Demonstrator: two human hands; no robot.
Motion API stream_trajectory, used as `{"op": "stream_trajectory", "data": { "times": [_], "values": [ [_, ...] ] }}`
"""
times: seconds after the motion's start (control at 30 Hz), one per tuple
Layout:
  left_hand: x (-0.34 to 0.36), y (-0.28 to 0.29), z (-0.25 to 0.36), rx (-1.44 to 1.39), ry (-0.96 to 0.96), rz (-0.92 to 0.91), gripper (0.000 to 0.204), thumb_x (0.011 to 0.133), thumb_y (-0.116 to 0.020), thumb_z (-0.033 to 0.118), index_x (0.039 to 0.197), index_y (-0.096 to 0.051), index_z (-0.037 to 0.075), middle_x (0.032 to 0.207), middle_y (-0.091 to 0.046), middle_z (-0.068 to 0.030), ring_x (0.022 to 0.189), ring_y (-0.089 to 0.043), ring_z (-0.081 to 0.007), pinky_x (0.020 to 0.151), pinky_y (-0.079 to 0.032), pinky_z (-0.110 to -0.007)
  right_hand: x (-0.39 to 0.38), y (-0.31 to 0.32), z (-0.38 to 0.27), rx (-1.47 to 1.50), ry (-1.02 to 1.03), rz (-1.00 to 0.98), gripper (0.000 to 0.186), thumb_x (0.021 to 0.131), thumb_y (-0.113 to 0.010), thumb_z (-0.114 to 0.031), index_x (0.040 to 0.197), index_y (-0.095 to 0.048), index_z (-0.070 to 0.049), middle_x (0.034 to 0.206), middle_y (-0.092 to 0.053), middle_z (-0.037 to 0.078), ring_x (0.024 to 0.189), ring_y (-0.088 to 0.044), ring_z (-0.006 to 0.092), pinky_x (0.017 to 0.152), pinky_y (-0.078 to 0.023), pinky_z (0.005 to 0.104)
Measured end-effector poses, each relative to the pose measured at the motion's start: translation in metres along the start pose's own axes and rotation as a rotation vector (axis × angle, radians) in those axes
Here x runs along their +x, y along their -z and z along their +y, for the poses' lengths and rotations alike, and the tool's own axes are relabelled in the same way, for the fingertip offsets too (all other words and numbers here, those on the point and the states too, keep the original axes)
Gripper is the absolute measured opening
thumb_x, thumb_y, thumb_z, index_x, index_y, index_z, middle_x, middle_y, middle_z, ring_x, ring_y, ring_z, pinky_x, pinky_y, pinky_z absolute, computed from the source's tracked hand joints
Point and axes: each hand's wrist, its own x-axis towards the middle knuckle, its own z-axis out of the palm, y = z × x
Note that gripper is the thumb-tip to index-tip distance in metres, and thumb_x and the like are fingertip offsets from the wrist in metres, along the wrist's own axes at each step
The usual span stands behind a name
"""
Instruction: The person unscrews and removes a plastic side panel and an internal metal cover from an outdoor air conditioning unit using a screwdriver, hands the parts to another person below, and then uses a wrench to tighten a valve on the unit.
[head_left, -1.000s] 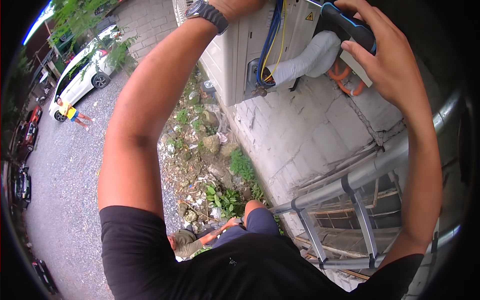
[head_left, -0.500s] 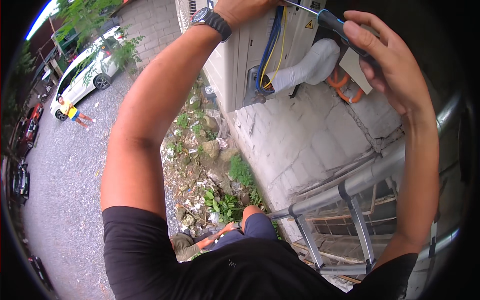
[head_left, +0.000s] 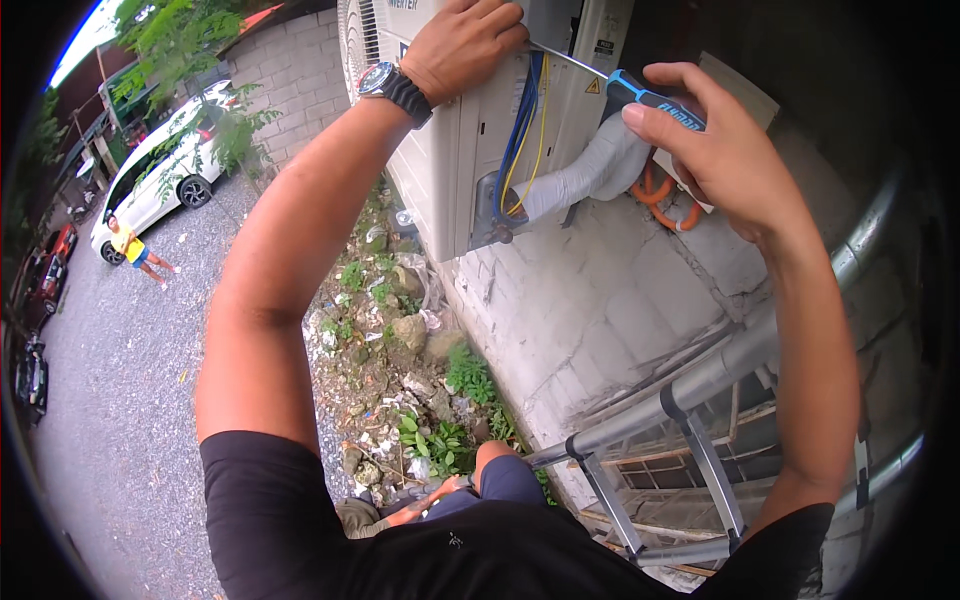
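Note:
My right hand (head_left: 725, 145) holds a screwdriver (head_left: 652, 102) by its black and blue handle, between thumb and fingers. Its thin metal shaft points left into the open wiring side of a white outdoor air-conditioner unit (head_left: 455, 170). Against that unit, close to the shaft's tip, is my left hand (head_left: 465, 48), fingers bent and pressed together. What those fingertips hold, if anything, is hidden behind them. Blue wires (head_left: 518, 130) and a yellow wire (head_left: 540, 125) hang below the tip. On my left wrist sits a black watch (head_left: 395, 90).
A wrapped grey pipe (head_left: 585, 180) bends from the unit toward orange tubing (head_left: 665, 205) by the wall. Below me, a metal ladder (head_left: 705, 465) slants along the right. Another person's arm (head_left: 425, 500) shows beneath me. A person in yellow (head_left: 128, 243) stands near a white car (head_left: 165, 165).
The view has shifted, so the unit sits lower in the picture and my left hand shows whole. My right hand, still on the screwdriver, appears lower and further left.

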Motion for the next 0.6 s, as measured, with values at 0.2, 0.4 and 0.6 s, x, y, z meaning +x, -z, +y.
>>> {"op": "stream_trajectory", "data": {
  "times": [0.2,0.4,0.6],
  "values": [
    [-0.001,-0.003,-0.002,-0.022,-0.012,0.0,0.016,0.09,-0.066,0.019,0.104,-0.068,0.012,0.091,-0.055,-0.0022,0.091,-0.058,-0.0168,0.082,-0.041,-0.032,0.012,-0.005,0.006,-0.761,0.42,0.25,0.024,0.093,-0.064,-0.022,0.106,-0.063,-0.003,0.091,-0.057,0.015,0.063,-0.066,0.028,0.05,-0.053,0.0421],
    [-0.007,-0.007,-0.005,-0.001,0.021,-0.053,0.021,0.086,-0.067,0.016,0.107,-0.068,0.01,0.098,-0.056,-0.0033,0.099,-0.058,-0.0183,0.088,-0.042,-0.033,0.009,-0.009,-0.005,-1.111,0.559,0.397,0.019,0.088,-0.067,-0.019,0.102,-0.063,-0.006,0.105,-0.055,0.016,0.073,-0.07,0.0344,0.06,-0.059,0.0437],
    [0.0,-0.004,-0.006,-0.026,-0.013,-0.059,0.023,0.084,-0.065,0.013,0.106,-0.068,0.008,0.099,-0.056,-0.0038,0.098,-0.058,-0.0188,0.088,-0.043,-0.034,0.016,-0.003,0.009,-1.138,0.509,0.392,0.039,0.086,-0.071,-0.018,0.12,-0.056,-0.007,0.105,-0.057,0.018,0.074,-0.073,0.0334,0.06,-0.06,0.0421]
  ]
}}
